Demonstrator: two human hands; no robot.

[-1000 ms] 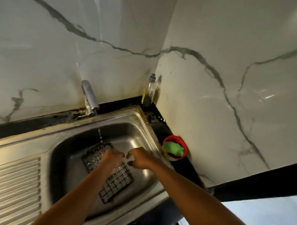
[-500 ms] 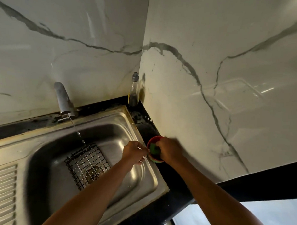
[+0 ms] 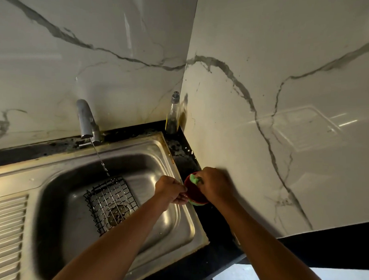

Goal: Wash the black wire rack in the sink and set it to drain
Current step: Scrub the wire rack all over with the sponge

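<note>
The black wire rack (image 3: 111, 202) lies flat in the steel sink (image 3: 58, 190), over the drain, with a thin stream from the tap (image 3: 87, 119) falling at its far edge. Neither hand touches it. My right hand (image 3: 214, 188) is closed on a green sponge (image 3: 194, 179) inside a small red tub (image 3: 193, 191) on the black counter right of the sink. My left hand (image 3: 170, 189) grips the tub's left rim over the sink's right edge.
A ribbed draining board (image 3: 6, 228) adjoins the basin on the left. A clear bottle (image 3: 173, 114) stands in the corner where the two marble walls meet. The black counter (image 3: 183, 158) strip beside the sink is narrow and dirty.
Both hands left the rack and went right to the red tub. My right hand took hold of the sponge, the left took the tub's rim. The rack now lies alone in the basin.
</note>
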